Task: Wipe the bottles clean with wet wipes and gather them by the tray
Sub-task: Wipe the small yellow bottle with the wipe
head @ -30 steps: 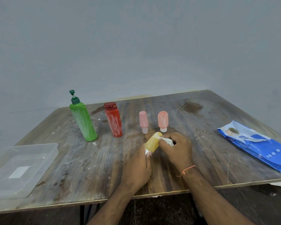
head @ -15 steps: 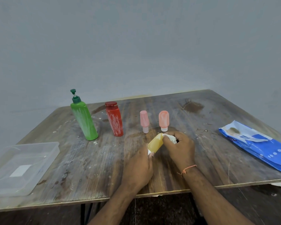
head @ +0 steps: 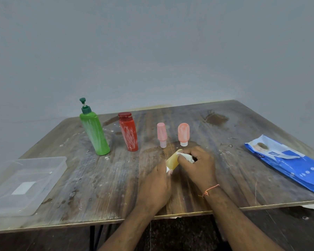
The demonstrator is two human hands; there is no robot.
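Note:
A small yellow bottle [head: 172, 161] lies tilted between my hands at the table's middle. My left hand [head: 157, 185] grips its lower, capped end. My right hand [head: 199, 164] holds a crumpled white wet wipe [head: 187, 157] pressed against the bottle's upper part. Behind stand a green pump bottle [head: 95, 134], a red bottle [head: 128, 134], a slim pink bottle [head: 161, 134] and a wider pink bottle [head: 183, 133], all streaked with white smears. A clear plastic tray [head: 43, 161] sits at the front left corner.
A blue wet-wipe pack [head: 288, 163] lies on the right side of the worn wooden table [head: 98, 187]. The table's front edge runs just under my wrists. A grey wall stands close behind the table.
My right hand has slid the wipe down along the yellow bottle, covering more of its top. The left hand keeps its grip in the same place.

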